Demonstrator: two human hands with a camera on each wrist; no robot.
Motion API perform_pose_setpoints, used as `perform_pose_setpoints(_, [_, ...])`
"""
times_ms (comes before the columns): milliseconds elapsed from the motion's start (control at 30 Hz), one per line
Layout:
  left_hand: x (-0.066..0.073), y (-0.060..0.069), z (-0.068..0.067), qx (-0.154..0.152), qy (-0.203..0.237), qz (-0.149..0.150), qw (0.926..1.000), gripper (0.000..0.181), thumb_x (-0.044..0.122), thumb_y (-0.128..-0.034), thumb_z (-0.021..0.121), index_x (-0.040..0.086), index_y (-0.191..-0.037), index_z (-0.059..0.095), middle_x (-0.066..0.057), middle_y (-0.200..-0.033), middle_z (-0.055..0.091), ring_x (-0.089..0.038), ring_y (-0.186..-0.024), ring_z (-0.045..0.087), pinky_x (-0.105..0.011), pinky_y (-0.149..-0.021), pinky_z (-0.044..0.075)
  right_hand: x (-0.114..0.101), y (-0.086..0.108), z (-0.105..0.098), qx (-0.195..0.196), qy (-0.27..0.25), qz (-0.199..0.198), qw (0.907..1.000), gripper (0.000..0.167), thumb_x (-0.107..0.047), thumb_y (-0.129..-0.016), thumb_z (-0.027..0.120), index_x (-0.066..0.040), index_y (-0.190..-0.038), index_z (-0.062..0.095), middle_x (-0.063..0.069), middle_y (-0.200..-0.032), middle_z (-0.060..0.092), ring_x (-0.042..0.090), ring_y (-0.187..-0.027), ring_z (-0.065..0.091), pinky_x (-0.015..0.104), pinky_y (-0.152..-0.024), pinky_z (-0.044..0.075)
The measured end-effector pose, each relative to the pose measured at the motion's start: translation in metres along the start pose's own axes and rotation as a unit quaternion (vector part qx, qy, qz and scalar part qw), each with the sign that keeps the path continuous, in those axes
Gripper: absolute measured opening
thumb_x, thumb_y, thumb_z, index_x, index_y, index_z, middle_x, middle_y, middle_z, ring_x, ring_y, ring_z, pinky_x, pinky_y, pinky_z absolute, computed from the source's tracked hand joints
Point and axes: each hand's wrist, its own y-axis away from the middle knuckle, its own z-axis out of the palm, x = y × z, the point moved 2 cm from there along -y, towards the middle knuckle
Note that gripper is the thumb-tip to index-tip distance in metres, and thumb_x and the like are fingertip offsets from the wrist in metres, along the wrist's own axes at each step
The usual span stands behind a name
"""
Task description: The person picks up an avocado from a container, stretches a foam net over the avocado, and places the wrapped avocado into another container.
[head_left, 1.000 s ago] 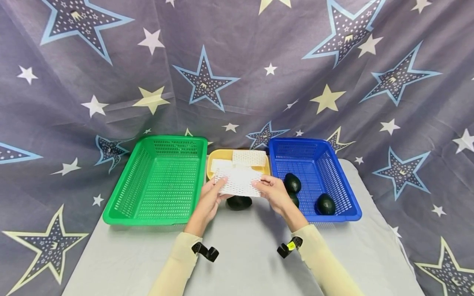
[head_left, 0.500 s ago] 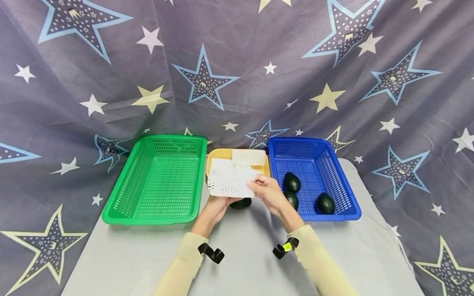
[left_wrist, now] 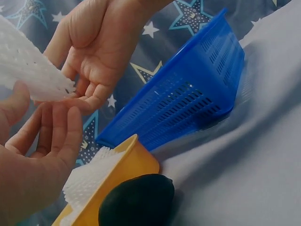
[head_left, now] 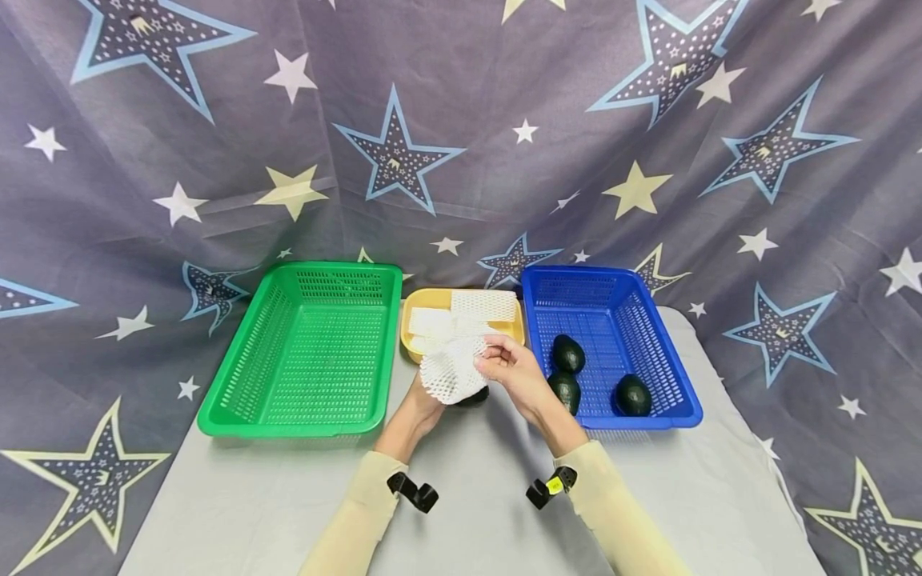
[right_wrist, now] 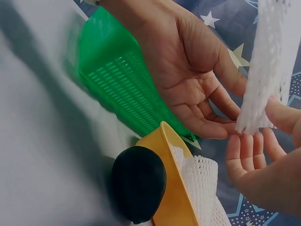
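Both hands hold a white foam net sleeve [head_left: 452,372] above the grey table, in front of a yellow tray [head_left: 413,350]. My left hand [head_left: 419,406] grips its lower left side and is partly hidden behind it in the head view. With thumb and fingers my right hand [head_left: 513,372] pinches the right edge; the right wrist view shows that thumb [right_wrist: 282,114] against the mesh. The sleeve looks bunched and rounded. Beneath the hands a dark avocado [right_wrist: 138,183] lies on the table beside the tray, mostly covered in the head view.
More white foam nets [head_left: 484,305] lie in the yellow tray. To the left stands a green basket [head_left: 327,368] with no fruit visible in it. A blue basket [head_left: 677,376] on the right holds 3 visible avocados [head_left: 633,395]. Star-patterned cloth [head_left: 461,160] hangs behind.
The net sleeve was stretched flat between both hands and is now bunched into a rounder shape. My left hand has slid beneath and behind it; the right hand has shifted slightly left.
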Motion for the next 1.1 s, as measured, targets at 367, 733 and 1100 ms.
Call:
perform_pose_setpoints(367, [0.0,-0.004,-0.003,-0.068,-0.01,0.011,0.9976,0.046,-0.002,-0.0967,0.05,-0.014,-0.141,0.046,0.008,-0.114,0.066,-0.003,-0.105,0.062,-0.019,-0.092,0.053,0.005,0.004,-0.003,-0.028,0.009,0.009,0.9995,0.017,0.007,-0.094,0.062,0.006,-0.11,0.065,-0.006,-0.091,0.066,0.006,-0.088,0.061,0.019,-0.076,0.053])
perform_pose_setpoints(733, [0.006,-0.003,-0.003,-0.12,0.038,-0.001,0.9921,0.02,0.001,-0.103,0.049,0.004,-0.122,0.052,0.006,-0.103,0.067,-0.006,-0.092,0.064,-0.023,-0.084,0.055,0.005,0.004,-0.002,-0.035,-0.04,0.003,0.9986,0.029,0.011,-0.09,0.056,-0.003,-0.114,0.065,-0.008,-0.099,0.071,0.008,-0.093,0.065,0.021,-0.079,0.056])
perform_pose_setpoints(1100, [0.01,-0.003,-0.001,-0.12,0.038,0.002,0.9921,0.039,-0.001,-0.1028,0.048,0.006,-0.141,0.043,0.002,-0.122,0.064,-0.007,-0.098,0.066,-0.021,-0.077,0.055,0.006,0.005,-0.003,-0.062,-0.107,0.046,0.9912,0.054,0.017,-0.092,0.039,0.014,-0.146,0.037,-0.008,-0.106,0.071,0.005,-0.092,0.065,0.019,-0.082,0.056])
